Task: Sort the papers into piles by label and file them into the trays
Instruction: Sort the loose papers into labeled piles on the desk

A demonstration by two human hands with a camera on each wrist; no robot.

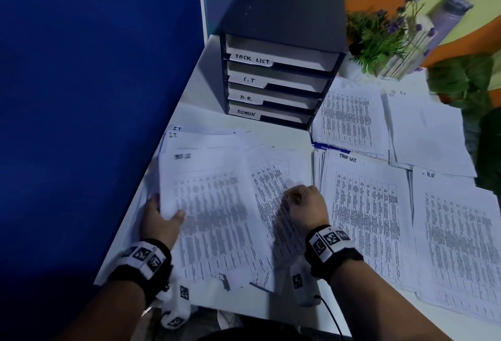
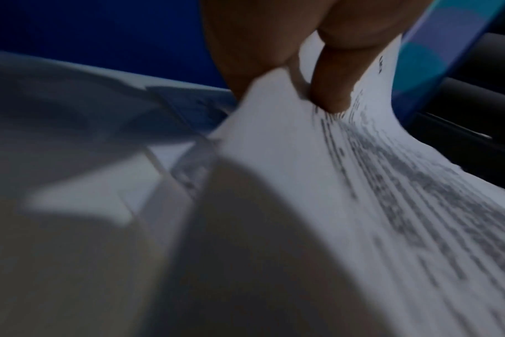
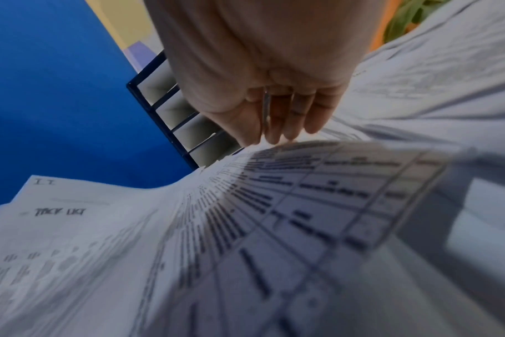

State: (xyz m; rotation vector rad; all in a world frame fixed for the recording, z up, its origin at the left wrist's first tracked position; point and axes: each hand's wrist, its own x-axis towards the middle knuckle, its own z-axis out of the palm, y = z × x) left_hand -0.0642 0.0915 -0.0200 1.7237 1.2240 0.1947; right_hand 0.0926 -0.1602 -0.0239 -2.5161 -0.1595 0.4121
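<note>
A loose heap of printed sheets (image 1: pixel 273 178) lies in front of me on the white table (image 1: pixel 276 134). My left hand (image 1: pixel 168 214) grips the left edge of the top sheet (image 1: pixel 211 205), thumb on top; the left wrist view shows that sheet (image 2: pixel 317 182) pinched and lifted. Its label reads TASK LIST (image 3: pixel 61 212) in the right wrist view. My right hand (image 1: pixel 298 197) is curled on the heap's right side, its fingertips (image 3: pixel 274 134) pinching a table-printed sheet (image 3: pixel 317 193). The black tray stack (image 1: pixel 276 80) stands behind, labelled TASK LIST, I.T, H.R., ADMIN.
Sorted piles lie to the right: TASK LIST (image 1: pixel 366 218), HR (image 1: pixel 458 232), IT (image 1: pixel 428 129) and one more (image 1: pixel 349 121). A blue partition (image 1: pixel 95 97) borders the table on the left. A potted plant (image 1: pixel 385 40) and a bottle (image 1: pixel 450 15) stand at the back right.
</note>
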